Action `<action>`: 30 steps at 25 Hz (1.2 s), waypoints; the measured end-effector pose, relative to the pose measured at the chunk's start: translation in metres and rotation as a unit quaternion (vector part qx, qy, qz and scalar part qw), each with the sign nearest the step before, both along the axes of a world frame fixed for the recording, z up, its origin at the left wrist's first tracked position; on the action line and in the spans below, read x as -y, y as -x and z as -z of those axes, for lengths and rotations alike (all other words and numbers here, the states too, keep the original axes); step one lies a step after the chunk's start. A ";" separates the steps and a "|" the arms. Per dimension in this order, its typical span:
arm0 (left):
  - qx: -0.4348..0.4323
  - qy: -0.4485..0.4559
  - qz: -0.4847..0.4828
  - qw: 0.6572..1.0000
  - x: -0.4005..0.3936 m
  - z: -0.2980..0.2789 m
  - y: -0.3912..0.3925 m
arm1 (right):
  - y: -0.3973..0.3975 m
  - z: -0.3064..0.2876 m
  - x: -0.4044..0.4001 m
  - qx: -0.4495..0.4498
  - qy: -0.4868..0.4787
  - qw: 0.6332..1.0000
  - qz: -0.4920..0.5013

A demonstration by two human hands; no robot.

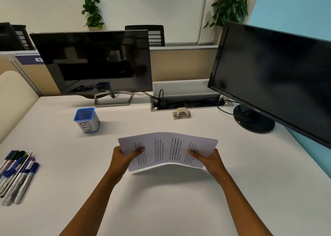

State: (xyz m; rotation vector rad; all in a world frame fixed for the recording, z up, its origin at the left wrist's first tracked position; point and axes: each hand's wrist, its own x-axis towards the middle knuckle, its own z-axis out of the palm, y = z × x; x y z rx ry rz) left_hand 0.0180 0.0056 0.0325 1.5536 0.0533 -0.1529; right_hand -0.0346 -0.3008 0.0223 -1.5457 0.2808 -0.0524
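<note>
- Printed sheet (168, 149): held between both hands, clear of the desk (179, 209), bowed upward.
- Left hand (125, 157) and right hand (207, 157): each pinches one end, thumb on top.
- Progress, as judged: pick-up done; no crease; blue cup marked BIN (86, 119), forward-left of left hand, not yet reached.

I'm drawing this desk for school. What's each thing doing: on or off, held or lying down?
Paper, bowed upward, held at both ends.
Left hand, grips paper's left end.
Right hand, grips paper's right end.
Left monitor, dark.
Right monitor, dark.
Bin cup, upright.
Pens, lying flat.
Cable tray lid, open.
</note>
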 end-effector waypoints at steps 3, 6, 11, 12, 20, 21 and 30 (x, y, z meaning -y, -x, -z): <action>-0.014 0.004 0.010 1.000 0.001 0.009 0.006 | 0.004 0.011 0.002 -0.022 0.011 1.000 -0.013; -0.030 0.001 0.018 0.999 0.007 0.017 0.014 | 0.007 0.025 0.003 -0.044 0.024 0.999 -0.004; -0.043 0.085 -0.070 0.993 0.016 0.009 0.012 | 0.010 0.037 0.008 -0.031 0.002 0.986 0.162; -0.057 0.123 -0.103 0.985 0.021 0.006 0.014 | 0.009 0.037 0.006 -0.039 -0.030 0.980 0.190; -0.176 0.269 -0.162 0.933 0.070 0.008 0.026 | -0.008 0.017 -0.059 -0.050 -0.236 0.970 0.039; -0.183 0.268 -0.159 0.933 0.072 0.008 0.026 | -0.010 0.017 -0.065 -0.043 -0.218 0.974 0.045; -0.266 0.315 -0.040 0.910 -0.002 -0.003 0.000 | -0.011 0.015 -0.029 -0.034 -0.058 0.997 0.040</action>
